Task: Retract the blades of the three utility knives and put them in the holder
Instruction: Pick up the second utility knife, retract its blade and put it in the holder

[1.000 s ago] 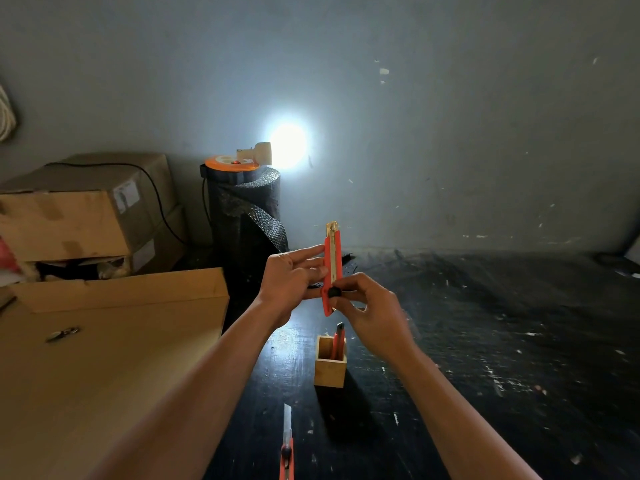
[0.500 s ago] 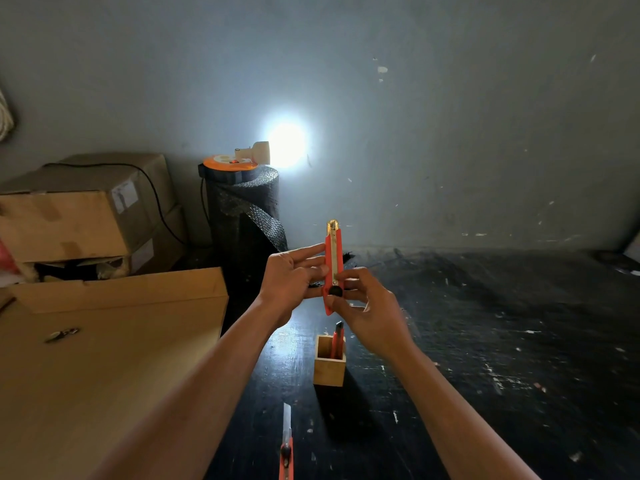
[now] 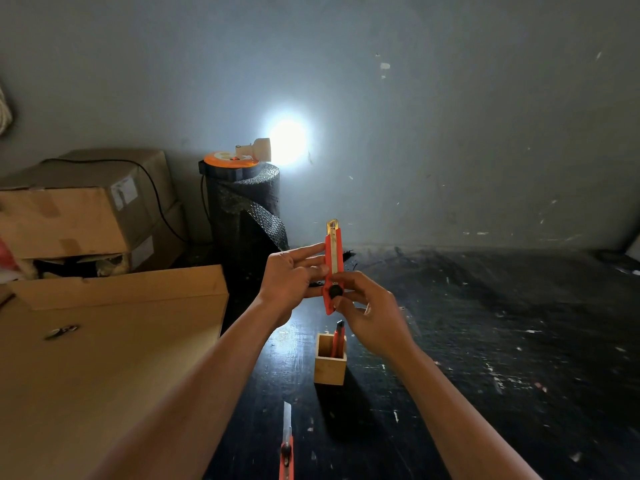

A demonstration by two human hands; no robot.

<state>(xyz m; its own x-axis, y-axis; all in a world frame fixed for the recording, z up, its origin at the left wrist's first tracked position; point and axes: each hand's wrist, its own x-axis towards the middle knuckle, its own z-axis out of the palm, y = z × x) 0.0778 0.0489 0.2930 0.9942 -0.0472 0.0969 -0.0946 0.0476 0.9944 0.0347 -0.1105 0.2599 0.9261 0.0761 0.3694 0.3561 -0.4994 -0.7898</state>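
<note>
I hold an orange utility knife (image 3: 333,251) upright above the table, tip up, no blade showing past its yellow tip. My left hand (image 3: 292,278) steadies its left side with the fingertips. My right hand (image 3: 370,315) grips its lower end, thumb by the black slider knob. Below stands a small wooden holder (image 3: 329,367) with a second orange knife (image 3: 337,339) standing in it. A third orange knife (image 3: 286,445) lies on the table near the bottom edge, its blade extended and pointing away from me.
A large flat cardboard box (image 3: 104,358) fills the left side, with stacked cartons (image 3: 79,206) behind it. A black bubble-wrap roll (image 3: 246,209) with an orange reel and a bright lamp (image 3: 287,142) stands at the back. The black table (image 3: 502,341) stretches to the right.
The held knife and both hands have stayed almost still. The slider knob sits low on the handle throughout, and the other two knives have not moved.
</note>
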